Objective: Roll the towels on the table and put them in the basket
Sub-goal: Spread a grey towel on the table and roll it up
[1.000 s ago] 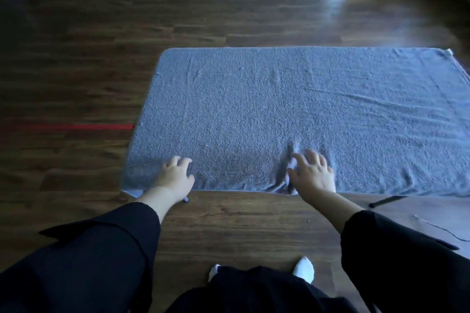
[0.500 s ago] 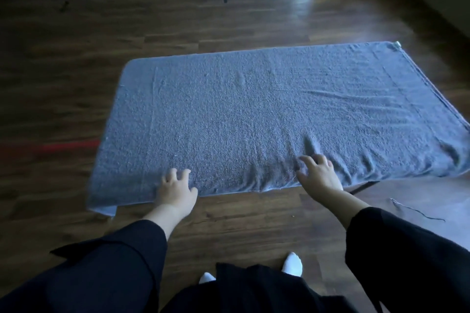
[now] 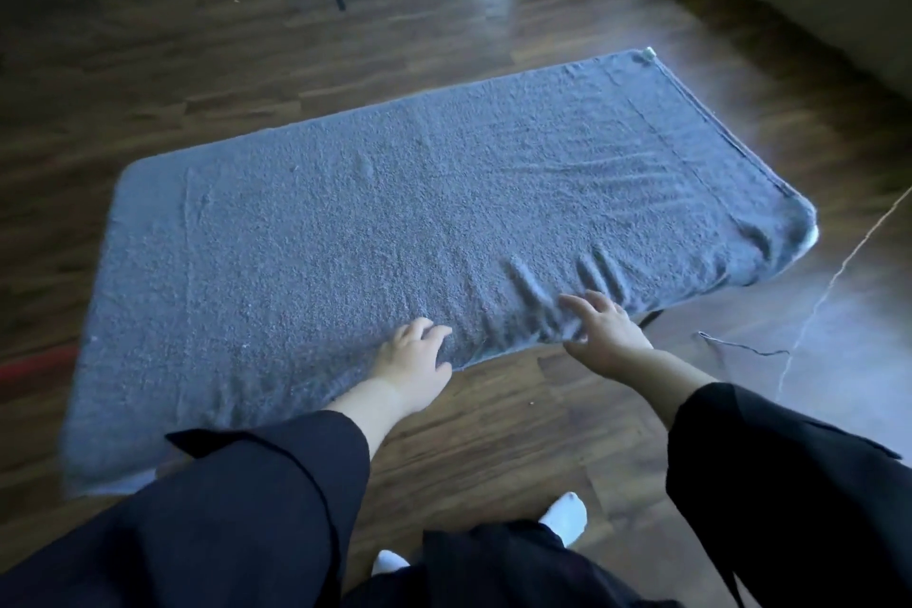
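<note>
A dark wood floor point(image 3: 296, 40) fills the room, glossy where light falls at the top. On it stands a small bench point(image 3: 812, 238), all but covered: only a pale corner shows on the right and a dark leg point(image 3: 651, 317) under the near edge. A blue-grey towel point(image 3: 395, 212) lies spread flat over the bench, unrolled, its left end drooping past the top. The left hand point(image 3: 414, 358) rests on the towel's near edge, fingers bent on the pile and thumb down at the hem; whether it pinches the cloth I cannot tell. Just to the right, the right hand point(image 3: 599, 331) presses on the towel with fingers spread and nearly straight, slightly blurred, and short creases fan out beyond its fingertips. Both arms wear black sleeves point(image 3: 247, 509). White socks point(image 3: 567, 511) show below. A thin cord point(image 3: 740, 347) lies on the floor at right, and a red strip point(image 3: 34, 368) at left.
</note>
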Demonstrator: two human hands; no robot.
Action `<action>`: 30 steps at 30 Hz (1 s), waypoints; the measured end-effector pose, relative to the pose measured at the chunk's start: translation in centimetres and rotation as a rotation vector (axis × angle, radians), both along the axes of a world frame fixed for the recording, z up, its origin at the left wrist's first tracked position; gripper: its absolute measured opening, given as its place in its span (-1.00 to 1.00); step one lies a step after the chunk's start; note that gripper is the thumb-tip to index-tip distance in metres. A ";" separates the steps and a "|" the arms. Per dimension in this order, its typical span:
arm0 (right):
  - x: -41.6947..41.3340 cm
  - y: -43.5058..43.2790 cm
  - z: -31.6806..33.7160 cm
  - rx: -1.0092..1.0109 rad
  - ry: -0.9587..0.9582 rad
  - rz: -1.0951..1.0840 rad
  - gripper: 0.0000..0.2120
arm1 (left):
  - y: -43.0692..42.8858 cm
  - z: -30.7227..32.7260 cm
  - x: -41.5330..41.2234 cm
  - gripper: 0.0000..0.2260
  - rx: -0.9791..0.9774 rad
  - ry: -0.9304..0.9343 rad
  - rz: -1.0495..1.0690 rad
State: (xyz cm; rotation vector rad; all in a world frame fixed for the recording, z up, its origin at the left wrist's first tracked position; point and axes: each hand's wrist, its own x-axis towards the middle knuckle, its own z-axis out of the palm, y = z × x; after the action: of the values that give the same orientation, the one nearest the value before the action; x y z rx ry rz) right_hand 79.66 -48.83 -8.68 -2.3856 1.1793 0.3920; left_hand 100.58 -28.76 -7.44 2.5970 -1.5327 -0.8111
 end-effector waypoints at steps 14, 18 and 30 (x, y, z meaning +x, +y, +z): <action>-16.0 -18.6 3.3 -0.021 -0.054 -0.290 -0.45 | -25.9 3.2 -13.4 -0.54 -0.108 0.083 -0.212; -20.3 -22.8 3.7 -0.030 -0.110 -0.391 -0.50 | -32.8 3.8 -18.2 -0.53 -0.108 0.094 -0.321; -29.6 -40.4 4.4 -0.092 -0.121 -0.552 -0.54 | -57.1 4.1 -26.9 -0.55 -0.240 0.093 -0.514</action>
State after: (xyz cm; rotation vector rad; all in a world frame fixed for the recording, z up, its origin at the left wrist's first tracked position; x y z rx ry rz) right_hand 50.09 -89.25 -4.30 -2.0018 1.7471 0.0113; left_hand 73.68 -85.82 -3.30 1.9938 -2.1487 -0.6987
